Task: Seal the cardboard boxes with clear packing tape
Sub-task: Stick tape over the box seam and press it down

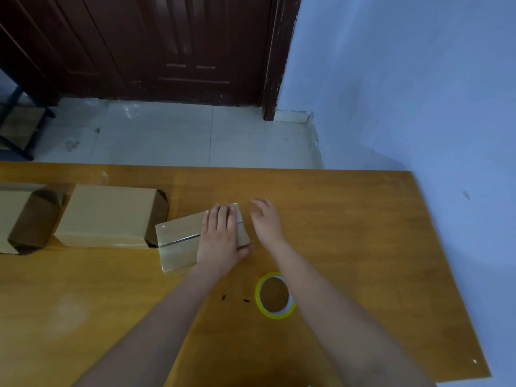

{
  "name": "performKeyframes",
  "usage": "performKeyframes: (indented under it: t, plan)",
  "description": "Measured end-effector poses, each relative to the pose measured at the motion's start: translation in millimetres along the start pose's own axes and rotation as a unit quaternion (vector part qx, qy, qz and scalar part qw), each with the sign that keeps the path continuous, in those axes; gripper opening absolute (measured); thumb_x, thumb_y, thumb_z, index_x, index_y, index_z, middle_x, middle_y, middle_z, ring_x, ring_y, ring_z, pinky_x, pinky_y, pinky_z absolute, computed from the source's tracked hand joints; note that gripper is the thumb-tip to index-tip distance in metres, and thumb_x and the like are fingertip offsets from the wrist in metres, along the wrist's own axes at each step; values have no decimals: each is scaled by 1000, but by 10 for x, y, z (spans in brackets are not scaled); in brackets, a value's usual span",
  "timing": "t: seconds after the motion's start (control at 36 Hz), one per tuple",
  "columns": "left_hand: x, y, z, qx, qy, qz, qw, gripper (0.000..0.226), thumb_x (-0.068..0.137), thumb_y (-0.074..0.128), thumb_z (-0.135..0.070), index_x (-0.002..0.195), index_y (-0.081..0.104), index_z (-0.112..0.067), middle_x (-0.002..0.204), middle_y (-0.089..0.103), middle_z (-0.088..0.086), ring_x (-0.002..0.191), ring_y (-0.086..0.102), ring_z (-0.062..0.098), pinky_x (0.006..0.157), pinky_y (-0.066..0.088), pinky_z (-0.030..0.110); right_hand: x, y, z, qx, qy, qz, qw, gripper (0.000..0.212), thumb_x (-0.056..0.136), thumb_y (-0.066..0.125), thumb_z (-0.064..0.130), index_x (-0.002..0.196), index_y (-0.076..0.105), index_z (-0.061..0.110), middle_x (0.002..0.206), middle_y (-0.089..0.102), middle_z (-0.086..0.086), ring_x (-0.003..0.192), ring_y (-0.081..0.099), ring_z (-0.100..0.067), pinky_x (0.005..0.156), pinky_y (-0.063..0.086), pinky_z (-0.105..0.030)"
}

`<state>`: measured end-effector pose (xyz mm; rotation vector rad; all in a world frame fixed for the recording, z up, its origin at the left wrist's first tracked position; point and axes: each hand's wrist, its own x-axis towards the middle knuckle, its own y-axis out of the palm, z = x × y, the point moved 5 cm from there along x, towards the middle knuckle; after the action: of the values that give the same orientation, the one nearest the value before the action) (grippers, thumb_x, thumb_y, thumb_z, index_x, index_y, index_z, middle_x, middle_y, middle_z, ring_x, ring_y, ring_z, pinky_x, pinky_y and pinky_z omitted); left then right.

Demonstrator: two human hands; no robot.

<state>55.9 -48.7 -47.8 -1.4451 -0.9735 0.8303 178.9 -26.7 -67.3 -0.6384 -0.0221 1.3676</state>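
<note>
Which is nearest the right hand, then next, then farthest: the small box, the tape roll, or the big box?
From the right hand:
1. Small box, just to its left, under the left hand.
2. Tape roll, nearer the person, beside the right forearm.
3. Big box, far left on the table.

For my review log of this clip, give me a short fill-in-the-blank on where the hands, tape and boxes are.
1. The left hand lies flat on the small ____.
2. The right hand holds ____.
3. The tape roll lies on the table, its rim coloured ____.
4. Two bigger boxes lie to the small one's ____.

Missing: box; nothing; yellow; left
</note>
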Motion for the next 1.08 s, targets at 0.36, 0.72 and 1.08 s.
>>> performKeyframes:
  t: [0.36,0.72,1.08]
  plan:
    - [9,-1,5,13,-4,-4,1000,101,56,76,-64,127,50,4,124,53,21,121,49,39,106,35,52,249,41,230,-102,-48,100,989,22,92,55,5,111,67,2,114,67,-11,107,61,-22,95,46,-27]
    - [6,20,-5,7,3,2,1000,103,55,78,-62,128,48,4,125,52,21,122,47,40,106,35,52,113,24,204,-232,-153,34,960,21,93,55,16,106,71,12,104,68,-7,99,58,-25,81,48,-40]
    - [6,14,-7,0,6,17,1000,102,52,81,-60,124,52,6,121,55,23,118,50,42,105,35,54,-175,47,86,-65,-27,155,985,40,91,39,-2,123,61,4,125,58,-16,121,49,-28,98,37,-31]
